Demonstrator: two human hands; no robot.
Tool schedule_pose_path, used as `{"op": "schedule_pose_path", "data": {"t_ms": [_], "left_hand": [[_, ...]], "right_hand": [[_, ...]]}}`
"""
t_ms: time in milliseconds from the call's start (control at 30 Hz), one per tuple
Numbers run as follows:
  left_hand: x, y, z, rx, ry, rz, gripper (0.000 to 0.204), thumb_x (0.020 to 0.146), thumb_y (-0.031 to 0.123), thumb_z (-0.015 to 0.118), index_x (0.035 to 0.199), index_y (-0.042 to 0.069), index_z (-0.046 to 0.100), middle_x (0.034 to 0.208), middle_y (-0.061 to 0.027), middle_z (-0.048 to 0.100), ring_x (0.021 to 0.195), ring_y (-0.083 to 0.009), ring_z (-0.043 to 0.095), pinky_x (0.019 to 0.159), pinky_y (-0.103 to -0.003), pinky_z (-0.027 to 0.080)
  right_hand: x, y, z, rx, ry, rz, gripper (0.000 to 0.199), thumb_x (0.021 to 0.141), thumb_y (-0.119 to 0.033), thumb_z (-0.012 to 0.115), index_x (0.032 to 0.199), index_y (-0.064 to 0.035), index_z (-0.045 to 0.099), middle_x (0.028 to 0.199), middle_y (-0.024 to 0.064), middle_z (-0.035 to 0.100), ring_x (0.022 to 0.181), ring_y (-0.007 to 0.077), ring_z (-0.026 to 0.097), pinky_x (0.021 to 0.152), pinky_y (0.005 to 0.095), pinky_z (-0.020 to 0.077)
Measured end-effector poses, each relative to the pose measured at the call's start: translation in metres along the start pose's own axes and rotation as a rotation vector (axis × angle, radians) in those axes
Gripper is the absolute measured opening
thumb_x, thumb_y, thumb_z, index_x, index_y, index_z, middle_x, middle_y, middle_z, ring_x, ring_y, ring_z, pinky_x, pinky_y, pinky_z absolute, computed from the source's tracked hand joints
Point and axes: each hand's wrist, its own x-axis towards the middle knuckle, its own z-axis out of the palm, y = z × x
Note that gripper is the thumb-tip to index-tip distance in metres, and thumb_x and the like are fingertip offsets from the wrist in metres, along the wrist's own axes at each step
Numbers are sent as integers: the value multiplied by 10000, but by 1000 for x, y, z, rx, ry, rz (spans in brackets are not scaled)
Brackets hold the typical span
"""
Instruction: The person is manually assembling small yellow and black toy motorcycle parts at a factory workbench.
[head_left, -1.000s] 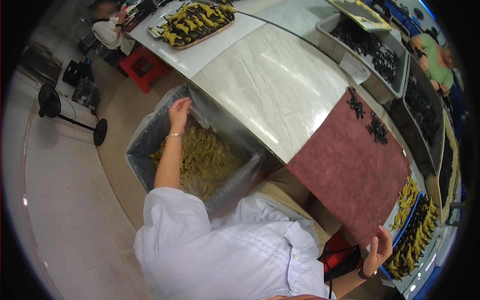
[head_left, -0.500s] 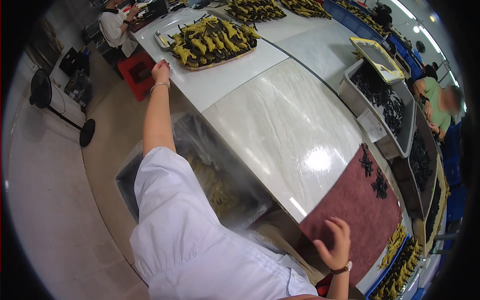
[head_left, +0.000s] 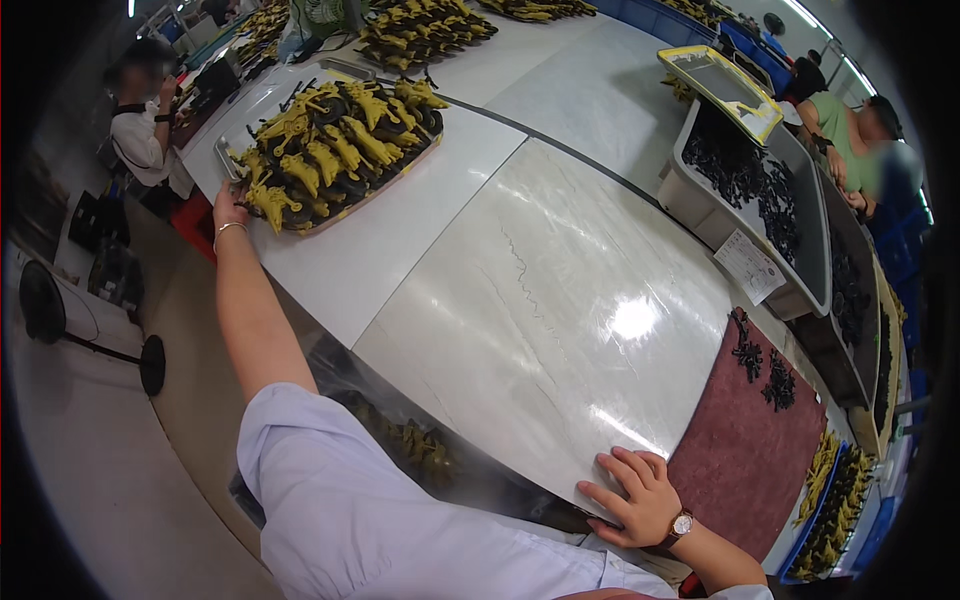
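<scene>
Meanwhile, left hand (head_left: 230, 207) grips the near edge of the tray of yellow parts (head_left: 335, 150); well nearer along the surface (head_left: 540, 300), right hand (head_left: 635, 495) rests flat, fingers spread.

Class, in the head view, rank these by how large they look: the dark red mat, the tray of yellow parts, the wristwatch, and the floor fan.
1. Tray of yellow parts and dark red mat: they look alike, and the fisheye bends them, so no ranking.
2. Floor fan.
3. Wristwatch, plainly the smallest.
</scene>
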Motion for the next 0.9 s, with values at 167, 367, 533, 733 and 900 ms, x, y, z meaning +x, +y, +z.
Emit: {"op": "schedule_pose_path", "data": {"t_ms": [167, 367, 533, 733, 900], "left_hand": [[-51, 24, 41, 527, 43, -21, 392, 891, 263, 601, 1164, 4, 492, 1137, -184, 564, 893, -270, 635, 628, -320, 546], [-32, 34, 31, 372, 199, -38, 356, 923, 135, 473, 1251, -3, 448, 1193, -221, 530, 929, -362, 623, 729, -526, 555], [-24, 56, 4, 52, 146, 126, 351, 872, -26, 441, 1199, -141, 387, 1190, -285, 499, 953, -428, 604, 769, -589, 549], [-59, 80, 28, -53, 305, 417, 357, 796, -87, 494, 1103, -232, 382, 1119, -312, 505, 929, -434, 610, 740, -561, 584], [-81, 158, 17, 103, 412, 676, 327, 742, -47, 532, 989, -215, 402, 1032, -310, 528, 823, -407, 634, 655, -504, 618]], "right_hand": [[6, -1, 0, -15, -6, 21, 635, 595, -342, 703, 1206, -210, 589, 1289, 137, 499, 1171, 297, 482, 929, 435, 357], [8, -5, -1, -7, 5, 16, 628, 586, -327, 693, 1195, -208, 593, 1284, 140, 502, 1170, 297, 481, 928, 437, 355], [6, -5, -2, 11, 24, 13, 626, 592, -325, 691, 1197, -204, 588, 1289, 142, 496, 1184, 303, 471, 941, 441, 347], [0, -3, 0, 1, 38, -3, 642, 625, -327, 707, 1234, -190, 555, 1308, 142, 471, 1209, 315, 452, 960, 457, 346], [-6, 1, -1, 41, 35, -47, 692, 637, -317, 719, 1280, -181, 499, 1337, 152, 433, 1260, 318, 400, 984, 464, 337]]}}
